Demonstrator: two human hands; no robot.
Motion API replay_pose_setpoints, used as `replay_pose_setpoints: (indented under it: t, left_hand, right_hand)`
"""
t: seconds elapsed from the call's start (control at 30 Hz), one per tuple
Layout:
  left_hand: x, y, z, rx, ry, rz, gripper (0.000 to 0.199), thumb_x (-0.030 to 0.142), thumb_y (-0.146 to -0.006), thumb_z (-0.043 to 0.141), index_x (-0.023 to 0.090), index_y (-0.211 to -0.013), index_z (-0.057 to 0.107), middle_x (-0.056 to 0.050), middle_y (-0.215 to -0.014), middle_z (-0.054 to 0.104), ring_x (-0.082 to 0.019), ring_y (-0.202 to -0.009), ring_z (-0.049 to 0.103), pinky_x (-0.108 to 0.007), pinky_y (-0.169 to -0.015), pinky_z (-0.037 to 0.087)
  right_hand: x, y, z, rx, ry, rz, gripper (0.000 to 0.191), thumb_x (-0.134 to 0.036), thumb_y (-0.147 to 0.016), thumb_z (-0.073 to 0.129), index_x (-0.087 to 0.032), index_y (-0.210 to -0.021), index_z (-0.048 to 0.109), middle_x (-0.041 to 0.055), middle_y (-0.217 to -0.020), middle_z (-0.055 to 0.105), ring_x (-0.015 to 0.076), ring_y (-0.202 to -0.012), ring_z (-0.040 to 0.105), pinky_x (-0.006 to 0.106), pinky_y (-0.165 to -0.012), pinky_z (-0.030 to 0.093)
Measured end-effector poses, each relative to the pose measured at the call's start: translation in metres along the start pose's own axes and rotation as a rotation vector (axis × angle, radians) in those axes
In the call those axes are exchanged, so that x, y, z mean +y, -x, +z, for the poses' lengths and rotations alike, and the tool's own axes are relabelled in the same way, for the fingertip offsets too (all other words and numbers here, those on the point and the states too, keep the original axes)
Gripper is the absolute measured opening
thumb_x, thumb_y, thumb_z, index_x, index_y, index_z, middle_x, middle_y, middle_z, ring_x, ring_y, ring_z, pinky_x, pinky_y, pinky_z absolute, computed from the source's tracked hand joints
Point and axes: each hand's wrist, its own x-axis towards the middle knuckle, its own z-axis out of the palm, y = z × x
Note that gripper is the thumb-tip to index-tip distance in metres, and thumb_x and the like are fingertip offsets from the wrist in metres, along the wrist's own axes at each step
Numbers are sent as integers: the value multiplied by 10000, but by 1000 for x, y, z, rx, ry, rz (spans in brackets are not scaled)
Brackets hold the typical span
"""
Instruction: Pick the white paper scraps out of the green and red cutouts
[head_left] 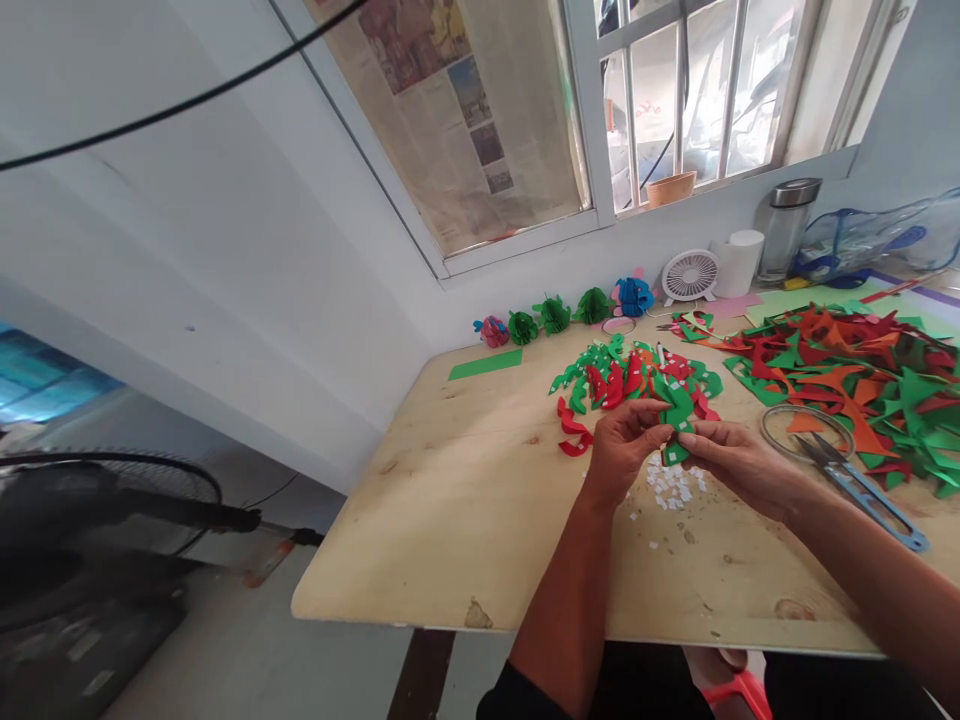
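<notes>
Between my two hands is a green paper cutout (679, 405) with small white squares on it. My left hand (626, 445) pinches its left side, fingers closed. On the lower right edge, near one of the white squares, my right hand (724, 455) has its thumb and fingers pressed together. Just below lie several loose white squares (671, 487) on the wooden table (450, 500). Behind my hands spreads a group of red and green curved paper cutouts (600, 375), many dotted with white squares.
Blue-handled scissors (862, 490) and a roll of tape (780, 430) lie right of my hands. Beyond them is a heap of paper scraps (862, 370). Several folded paper figures (555, 315), a small white fan (690, 275) and a glass bottle (786, 235) line the wall.
</notes>
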Motion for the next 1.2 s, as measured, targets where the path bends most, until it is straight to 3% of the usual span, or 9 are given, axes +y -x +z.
replay_pose_setpoints:
  t: [0.2,0.4,0.57,0.9,1.07,1.2]
  left_hand:
    - [-4,-1,1,80,-50,16,345,370,-627,767,170,-892,673,32,-635,526,-82,-596,520,-229,-623,455]
    - [-10,-2,-1,83,-145,58,351,394,-659,737,170,-922,672,12,-673,552,-100,-630,547,-240,-647,469]
    - [-11,1,0,68,-313,72,305,362,-696,706,178,-938,689,-2,-686,568,-107,-638,531,-251,-666,471]
    - [-7,4,5,40,-386,81,234,282,-710,691,187,-923,704,10,-675,569,-98,-620,515,-244,-678,458]
    - [-9,3,5,23,-390,64,241,293,-704,693,187,-921,703,11,-659,563,-102,-609,513,-239,-651,454]
    - [-12,3,4,17,-368,46,255,307,-699,699,193,-927,701,16,-650,558,-103,-599,512,-246,-649,454]
  right_hand:
    - [-3,0,0,27,108,-34,358,-538,-716,669,-186,-762,716,49,-791,681,184,-762,577,301,-707,439]
    - [-6,-3,-5,266,92,-127,355,-548,-698,675,-224,-840,694,44,-809,671,192,-773,573,305,-691,443]
    - [-7,-3,-6,357,52,-180,376,-523,-651,721,-233,-883,669,39,-814,653,182,-743,571,291,-651,449]
    - [-11,-2,-5,401,49,-194,330,-523,-638,730,-237,-775,639,18,-791,620,158,-695,533,273,-623,430]
    - [-10,-2,-5,345,105,-213,375,-578,-615,717,-226,-688,608,10,-705,582,156,-642,505,285,-610,413]
    - [-9,-3,-5,312,122,-229,342,-561,-639,710,-235,-605,615,24,-771,596,176,-719,515,290,-649,412]
